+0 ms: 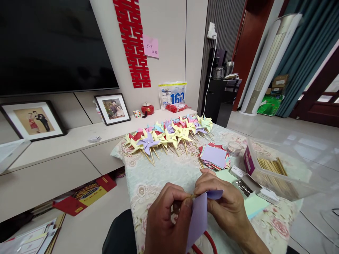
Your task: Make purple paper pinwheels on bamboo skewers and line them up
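My left hand [165,217] and my right hand [225,204] meet low in the middle of the view, over the floral tablecloth [153,176]. Between their fingertips they pinch a purple paper square [198,217] and the tip of a thin wooden stick [192,195]. The paper hangs down between the two hands and is partly folded at its top. Just beyond my right hand lies a stack of coloured paper squares [214,157]. A row of finished paper pinwheels [169,134] on sticks lies across the far end of the table.
A clear plastic box [278,169] with wooden sticks sits at the right, beside a small open box of pins [242,185] and a round clear jar [234,148]. A low cabinet [66,155] with framed photos runs along the left, under a dark screen.
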The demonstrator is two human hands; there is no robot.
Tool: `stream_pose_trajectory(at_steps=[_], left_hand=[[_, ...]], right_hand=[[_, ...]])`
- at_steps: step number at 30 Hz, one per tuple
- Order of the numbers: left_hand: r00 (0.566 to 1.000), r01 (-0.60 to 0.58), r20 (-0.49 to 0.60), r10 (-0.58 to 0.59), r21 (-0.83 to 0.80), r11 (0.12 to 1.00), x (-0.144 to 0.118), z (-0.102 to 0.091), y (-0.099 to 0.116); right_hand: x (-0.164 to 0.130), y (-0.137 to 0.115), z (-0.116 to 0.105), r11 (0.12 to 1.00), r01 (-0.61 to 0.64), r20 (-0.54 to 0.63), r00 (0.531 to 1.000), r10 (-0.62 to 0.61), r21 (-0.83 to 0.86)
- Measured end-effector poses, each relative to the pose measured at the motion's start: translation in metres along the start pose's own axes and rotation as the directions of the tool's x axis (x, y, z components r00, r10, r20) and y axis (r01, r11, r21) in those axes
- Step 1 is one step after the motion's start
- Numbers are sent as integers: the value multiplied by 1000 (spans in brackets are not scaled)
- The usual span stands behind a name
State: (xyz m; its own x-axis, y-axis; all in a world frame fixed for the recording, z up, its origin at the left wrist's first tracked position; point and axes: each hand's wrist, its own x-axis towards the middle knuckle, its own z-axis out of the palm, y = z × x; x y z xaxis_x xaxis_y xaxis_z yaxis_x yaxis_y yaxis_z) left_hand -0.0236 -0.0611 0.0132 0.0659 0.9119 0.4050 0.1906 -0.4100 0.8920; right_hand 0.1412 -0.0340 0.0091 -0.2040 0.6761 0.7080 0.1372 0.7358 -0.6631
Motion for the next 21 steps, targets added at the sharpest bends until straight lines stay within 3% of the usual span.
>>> stream_pose_trajectory(at_steps=[4, 21], left_hand=[[997, -27, -74, 26, -7, 1000, -1, 6, 4], [999, -26, -28, 26, -15, 1000, -2, 8, 5]], right_hand=[[0, -1, -1, 1000, 18, -12, 1000, -18, -14], [-2, 4, 5, 999, 31, -71, 997, -31, -8]])
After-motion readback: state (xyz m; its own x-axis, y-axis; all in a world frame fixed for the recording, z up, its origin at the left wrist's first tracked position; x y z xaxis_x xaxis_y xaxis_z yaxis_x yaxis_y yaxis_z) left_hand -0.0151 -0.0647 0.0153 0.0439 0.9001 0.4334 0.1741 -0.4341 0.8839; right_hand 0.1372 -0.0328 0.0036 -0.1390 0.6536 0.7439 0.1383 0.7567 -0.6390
